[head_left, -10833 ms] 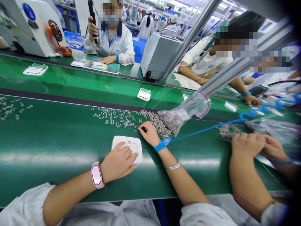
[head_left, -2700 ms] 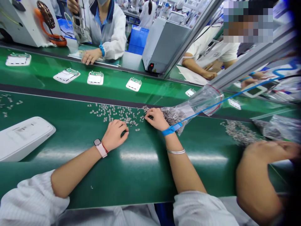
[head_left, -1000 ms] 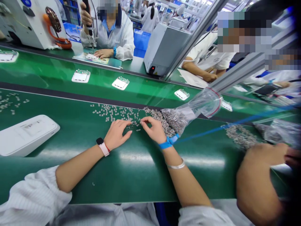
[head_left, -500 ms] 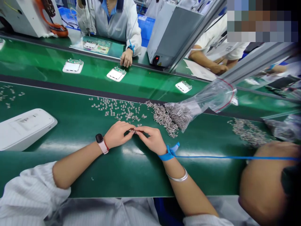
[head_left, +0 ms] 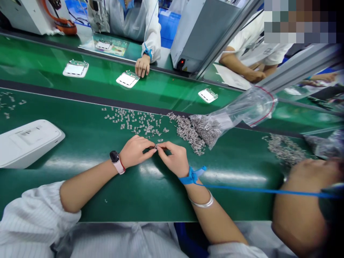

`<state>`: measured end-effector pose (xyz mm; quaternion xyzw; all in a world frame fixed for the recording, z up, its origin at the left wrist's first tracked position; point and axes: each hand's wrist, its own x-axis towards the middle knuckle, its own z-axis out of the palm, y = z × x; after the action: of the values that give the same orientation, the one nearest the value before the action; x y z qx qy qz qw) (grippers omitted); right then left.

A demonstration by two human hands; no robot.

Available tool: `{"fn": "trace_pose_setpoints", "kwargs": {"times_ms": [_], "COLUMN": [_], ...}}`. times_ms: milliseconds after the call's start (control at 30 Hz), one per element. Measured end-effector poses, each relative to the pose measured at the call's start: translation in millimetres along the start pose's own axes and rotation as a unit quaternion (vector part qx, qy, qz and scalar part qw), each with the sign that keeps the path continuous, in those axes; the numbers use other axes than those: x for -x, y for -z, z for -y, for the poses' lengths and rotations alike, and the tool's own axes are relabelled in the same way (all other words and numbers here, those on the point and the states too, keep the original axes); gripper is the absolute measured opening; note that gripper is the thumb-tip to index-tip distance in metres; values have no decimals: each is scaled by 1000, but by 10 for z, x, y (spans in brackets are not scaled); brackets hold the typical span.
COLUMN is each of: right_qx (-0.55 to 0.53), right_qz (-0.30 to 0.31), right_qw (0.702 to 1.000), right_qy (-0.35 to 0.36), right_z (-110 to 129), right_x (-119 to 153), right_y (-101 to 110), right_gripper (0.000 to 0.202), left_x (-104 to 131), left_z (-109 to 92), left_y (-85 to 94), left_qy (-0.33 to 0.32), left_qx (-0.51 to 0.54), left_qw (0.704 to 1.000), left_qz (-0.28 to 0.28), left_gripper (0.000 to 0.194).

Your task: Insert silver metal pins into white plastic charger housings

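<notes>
My left hand (head_left: pixel 136 151) and my right hand (head_left: pixel 174 157) meet fingertip to fingertip above the green table. Between them is a tiny metal part (head_left: pixel 156 146), pinched by thumb and forefinger on both sides; its exact shape is too small to tell. Just beyond my fingers lie scattered small metal parts (head_left: pixel 131 120). A denser heap of metal parts (head_left: pixel 188 132) spreads to the right, beside a clear zip bag (head_left: pixel 206 127) lying on its side with more parts in it.
A white plastic housing (head_left: pixel 29 141) rests at the left. White device shells with circuit boards (head_left: pixel 127 79) sit on the green conveyor (head_left: pixel 166 86) behind a dark rail. Opposite, a co-worker's hand (head_left: pixel 142 66) touches one shell. Another person's arm (head_left: pixel 301 204) is close on the right, near another heap (head_left: pixel 286 148).
The shells on the conveyor have shifted left, and the co-worker's hand opposite now meets one. My hands stay together, the fingertips turned slightly around the small part. The view has tilted a little.
</notes>
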<state>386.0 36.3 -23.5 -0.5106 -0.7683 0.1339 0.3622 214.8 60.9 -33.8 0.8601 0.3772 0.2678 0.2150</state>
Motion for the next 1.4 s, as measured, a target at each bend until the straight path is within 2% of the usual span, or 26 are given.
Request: {"fn": "trace_pose_setpoints", "kwargs": {"times_ms": [267,333,433,533,600,767,900,1000,1067,1167,1267,1333,1400], "right_qx": [-11,-14,-7,11,25,42,58,61,60,58,54,50,44], "right_qz": [-33,-45,-60,-66,-68,-56,-67,-79,-81,-83,-81,-81,-90], "right_qw": [998,997,994,994,993,991,989,987,987,988,988,988,986], "right_qy": [47,68,88,91,94,113,115,127,126,117,117,121,132], "right_z": [28,34,51,64,66,58,55,53,53,50,44,43,48], "right_x": [-6,-3,8,22,29,34,25,16,10,3,0,0,2], "right_y": [-12,-8,-3,-6,-12,-27,-40,-45,-43,-36,-33,-33,-33], "right_gripper": [13,12,11,12,12,13,12,9,8,9,10,9,8], "left_x": [-24,-29,-44,-51,-43,-14,-4,5,10,10,0,-10,-22], "left_z": [-29,-33,-44,-61,-70,-82,-76,-68,-65,-68,-70,-65,-59], "left_y": [41,58,74,68,47,-1,13,26,30,38,49,52,49], "left_qy": [55,80,109,121,119,111,51,-4,-22,-28,4,40,75], "left_qx": [208,279,403,464,454,317,169,55,33,59,151,249,358], "left_qw": [977,957,906,872,878,941,984,998,999,997,987,966,927], "left_qz": [-3,22,74,100,96,31,-5,-12,6,38,46,56,79], "left_gripper": [17,16,17,22,22,24,28,30,30,30,31,30,29]}}
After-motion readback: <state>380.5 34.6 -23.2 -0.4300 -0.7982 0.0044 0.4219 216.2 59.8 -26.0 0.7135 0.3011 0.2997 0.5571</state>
